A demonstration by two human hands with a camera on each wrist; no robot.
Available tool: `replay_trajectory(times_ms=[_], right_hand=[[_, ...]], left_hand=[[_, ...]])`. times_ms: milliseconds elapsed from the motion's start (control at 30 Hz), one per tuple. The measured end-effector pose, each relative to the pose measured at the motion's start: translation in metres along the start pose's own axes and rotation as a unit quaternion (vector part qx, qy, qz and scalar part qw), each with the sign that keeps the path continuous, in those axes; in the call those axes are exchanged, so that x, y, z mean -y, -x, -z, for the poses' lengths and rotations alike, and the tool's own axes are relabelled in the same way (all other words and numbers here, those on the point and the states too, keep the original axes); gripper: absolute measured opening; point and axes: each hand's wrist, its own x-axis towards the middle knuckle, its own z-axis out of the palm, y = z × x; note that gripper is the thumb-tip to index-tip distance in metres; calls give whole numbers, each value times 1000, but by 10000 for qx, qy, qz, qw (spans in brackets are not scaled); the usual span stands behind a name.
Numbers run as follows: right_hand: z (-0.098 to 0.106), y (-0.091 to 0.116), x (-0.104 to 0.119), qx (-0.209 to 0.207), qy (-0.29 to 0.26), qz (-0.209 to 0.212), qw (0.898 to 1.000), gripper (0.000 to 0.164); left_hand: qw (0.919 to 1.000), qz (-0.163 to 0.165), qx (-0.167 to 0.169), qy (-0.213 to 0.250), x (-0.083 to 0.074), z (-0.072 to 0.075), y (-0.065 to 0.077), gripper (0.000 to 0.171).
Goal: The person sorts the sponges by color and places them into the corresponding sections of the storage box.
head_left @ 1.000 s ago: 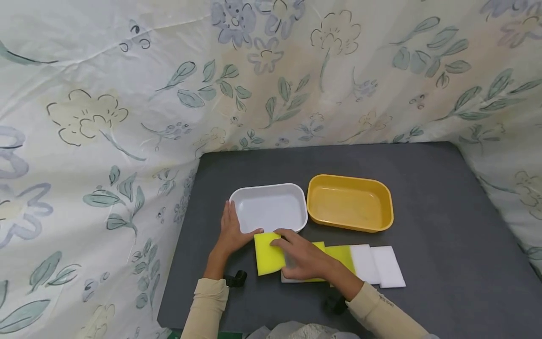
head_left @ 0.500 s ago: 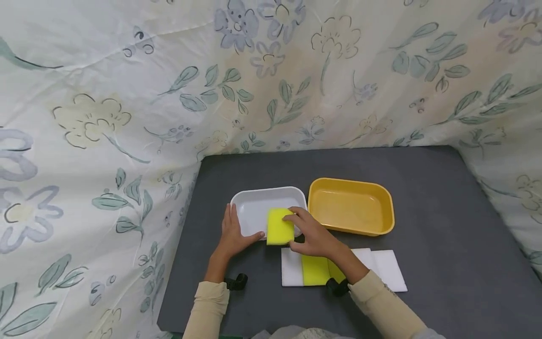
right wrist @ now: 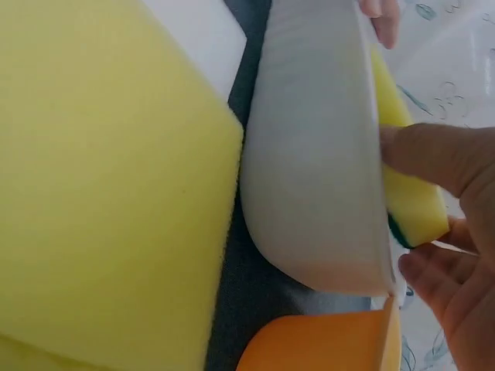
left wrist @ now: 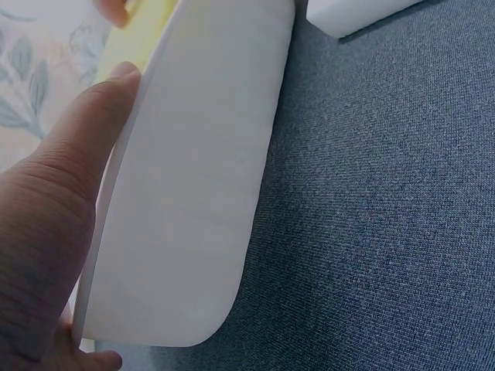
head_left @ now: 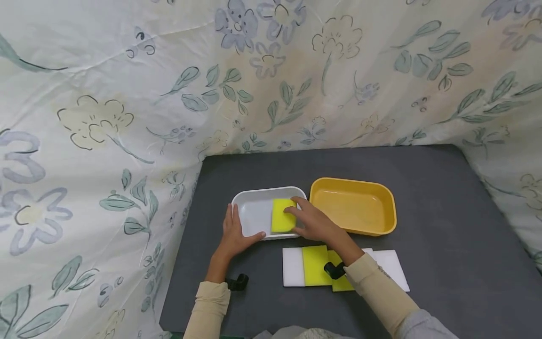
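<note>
The left hand rests on the near left rim of the white plastic tray on the grey table, its grip curled round the edge. The right hand pinches a yellow foam sponge and holds it low inside that tray. To do this well, keep the tray still and lay the sponge flat. Further right sit an orange plastic tray and a row of white and yellow sponges. The arm hides part of that row.
</note>
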Motion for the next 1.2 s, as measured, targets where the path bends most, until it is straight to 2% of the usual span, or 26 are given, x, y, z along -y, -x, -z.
replay_trajectory(times_ms=[200,433,567,667,867,1033,1200], right_hand=[[-7,-10,-2,655,99,-317,9973,52],[-8,-25,-1,1241,144,-304,9917,44],[-12,-30,-1,1437,222,-230,9891,41],[-18,-33,-1,1490,303,-205,9882,40],[-28,-36,2,1332,298,-148,9905,41],[-34,-35,2,1150,-87,178,9932,34],[-42,-39,0,1221,-521,448,9901,35]], left_hand=[[10000,-63,-29,48,-1,-2,1,130],[10000,-1,-30,18,-2,-4,4,130],[10000,56,12,16,-2,-5,6,130],[10000,57,5,16,-2,-5,7,130],[10000,-7,-34,26,-1,-7,7,129],[10000,-26,-49,14,-1,-7,8,129],[9999,-129,-79,48,0,-7,8,128]])
